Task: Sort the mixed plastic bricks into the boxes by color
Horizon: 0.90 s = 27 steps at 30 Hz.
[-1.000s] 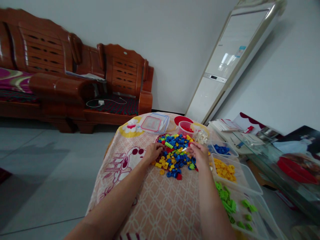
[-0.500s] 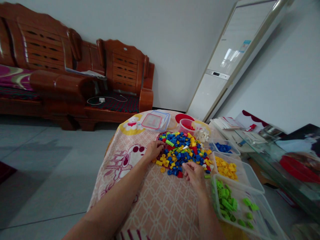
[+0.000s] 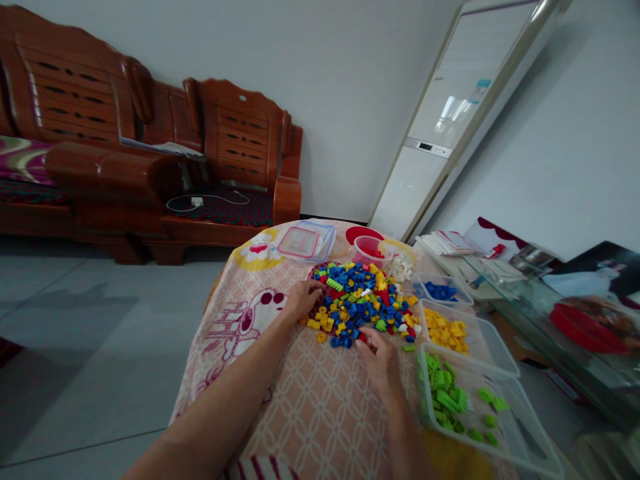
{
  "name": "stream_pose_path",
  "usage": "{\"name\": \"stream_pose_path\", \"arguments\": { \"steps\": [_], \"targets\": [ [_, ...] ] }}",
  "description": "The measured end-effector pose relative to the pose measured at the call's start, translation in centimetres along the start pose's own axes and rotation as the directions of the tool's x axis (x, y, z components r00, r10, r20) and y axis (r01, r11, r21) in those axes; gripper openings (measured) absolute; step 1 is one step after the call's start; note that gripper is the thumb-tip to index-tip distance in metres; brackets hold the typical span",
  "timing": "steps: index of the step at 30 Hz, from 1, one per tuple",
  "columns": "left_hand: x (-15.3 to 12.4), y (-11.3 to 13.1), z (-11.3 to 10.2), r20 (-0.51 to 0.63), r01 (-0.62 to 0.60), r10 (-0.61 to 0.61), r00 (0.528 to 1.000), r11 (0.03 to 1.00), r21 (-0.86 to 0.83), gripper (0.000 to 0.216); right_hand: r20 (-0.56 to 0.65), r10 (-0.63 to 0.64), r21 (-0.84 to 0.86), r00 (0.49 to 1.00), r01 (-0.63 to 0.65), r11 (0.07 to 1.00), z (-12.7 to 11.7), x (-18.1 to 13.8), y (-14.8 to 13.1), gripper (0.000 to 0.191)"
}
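A mixed heap of toy building bricks (image 3: 357, 300) in blue, yellow, red, green and white lies on the cloth-covered table. At its left edge rests my left hand (image 3: 301, 299), fingers stretched over the bricks and a little apart, with nothing visible in them. My right hand (image 3: 379, 357) is at the near edge of the heap, thumb and fingertips closed around a small red brick (image 3: 363, 337). Blue round pieces (image 3: 341, 342) and a yellow ring-shaped piece (image 3: 321, 338) lie just left of that hand.
Along the right stand clear boxes of green bricks (image 3: 450, 393), yellow bricks (image 3: 445, 330) and blue bricks (image 3: 441, 291). Behind the heap are a round tub (image 3: 369, 251) with red bricks, a pile of white bricks (image 3: 400, 267) and box lids (image 3: 305, 241). A glass table (image 3: 530, 320) adjoins on the right.
My right hand has shifted slightly left and closed on the red brick at the heap's near edge. My left hand stays at the left edge. The whole view has shifted a little.
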<state>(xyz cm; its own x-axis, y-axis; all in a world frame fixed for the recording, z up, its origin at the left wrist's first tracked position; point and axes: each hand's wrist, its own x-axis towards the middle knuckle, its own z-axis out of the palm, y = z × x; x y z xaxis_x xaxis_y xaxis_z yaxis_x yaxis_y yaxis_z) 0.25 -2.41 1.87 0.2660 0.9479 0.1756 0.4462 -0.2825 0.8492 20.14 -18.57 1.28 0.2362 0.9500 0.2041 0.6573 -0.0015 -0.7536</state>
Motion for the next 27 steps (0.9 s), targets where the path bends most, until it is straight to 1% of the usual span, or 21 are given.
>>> {"name": "stream_pose_path", "arguments": {
  "steps": [3,8,11,16,20,22,24,25,27],
  "targets": [
    [0.0,0.0,0.0,0.000,0.009,-0.009,1.000,1.000,-0.011,0.028,-0.029,0.026,0.019,0.999,-0.026,0.999,-0.2,0.1,-0.1,0.036],
    [0.1,-0.5,0.2,0.004,0.019,-0.019,1.000,0.999,-0.042,0.028,-0.123,0.061,0.012,0.990,-0.061,0.998,0.0,0.3,-0.2,0.037],
    [0.3,-0.8,0.4,0.002,0.019,-0.019,1.000,0.998,-0.058,0.028,-0.143,0.109,0.069,0.984,-0.100,0.993,0.1,0.2,0.1,0.038],
    [0.3,-0.5,0.3,0.011,0.001,-0.001,1.000,0.999,-0.042,0.027,-0.105,0.221,0.306,0.970,-0.180,0.935,-0.2,-0.1,-0.1,0.040],
    [0.1,-0.1,0.1,0.008,0.040,-0.040,0.999,0.999,-0.034,0.028,-0.032,0.256,0.372,0.966,-0.226,0.900,-0.6,0.3,-0.7,0.041],
    [0.0,0.1,0.0,0.012,0.042,-0.041,0.999,0.998,-0.037,0.027,-0.013,0.269,0.396,0.963,-0.242,0.886,-0.7,1.8,-1.1,0.044],
    [-0.1,0.3,-0.1,0.010,0.025,-0.025,1.000,0.999,-0.037,0.027,-0.038,0.257,0.430,0.966,-0.216,0.877,-1.0,4.6,-1.8,0.047],
    [-0.1,0.4,-0.2,0.007,0.018,-0.018,1.000,0.999,-0.035,0.026,-0.071,0.243,0.443,0.968,-0.187,0.877,-1.3,6.4,-2.4,0.049],
    [-0.2,0.6,-0.3,0.000,0.009,-0.009,1.000,0.999,-0.033,0.026,-0.199,0.196,0.507,0.960,-0.071,0.859,-2.3,10.6,-4.0,0.056]
  ]
}}
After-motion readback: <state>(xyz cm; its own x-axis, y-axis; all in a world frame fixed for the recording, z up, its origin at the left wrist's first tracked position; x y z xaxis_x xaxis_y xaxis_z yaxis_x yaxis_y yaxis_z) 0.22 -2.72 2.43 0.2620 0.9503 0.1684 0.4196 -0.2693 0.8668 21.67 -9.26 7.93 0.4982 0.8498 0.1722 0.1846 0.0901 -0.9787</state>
